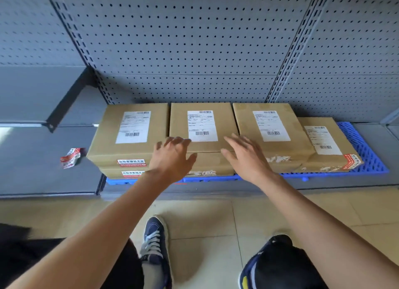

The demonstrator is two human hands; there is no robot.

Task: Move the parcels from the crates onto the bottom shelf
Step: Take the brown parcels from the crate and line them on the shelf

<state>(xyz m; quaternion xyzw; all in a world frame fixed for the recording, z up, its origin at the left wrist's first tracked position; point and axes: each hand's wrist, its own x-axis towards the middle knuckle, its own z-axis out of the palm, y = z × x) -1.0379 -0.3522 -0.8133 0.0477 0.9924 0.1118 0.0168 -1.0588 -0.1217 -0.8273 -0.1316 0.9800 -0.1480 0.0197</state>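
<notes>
Parcels sit in a row on the blue plastic pallet (364,150) that covers the bottom shelf, backs against the pegboard (194,51), labels up so they can be read. Your left hand (172,157) and right hand (246,155) hover over the near edge of the middle parcel (203,126), fingers spread and relaxed, gripping nothing; whether they touch the cardboard is unclear. That parcel lies on another, as does the left parcel (129,133); the right parcel (269,129) overlaps the lower end parcel (323,142). Stacking seems to save pallet room. A crumpled tape scrap (70,158) lies left of the pallet.
</notes>
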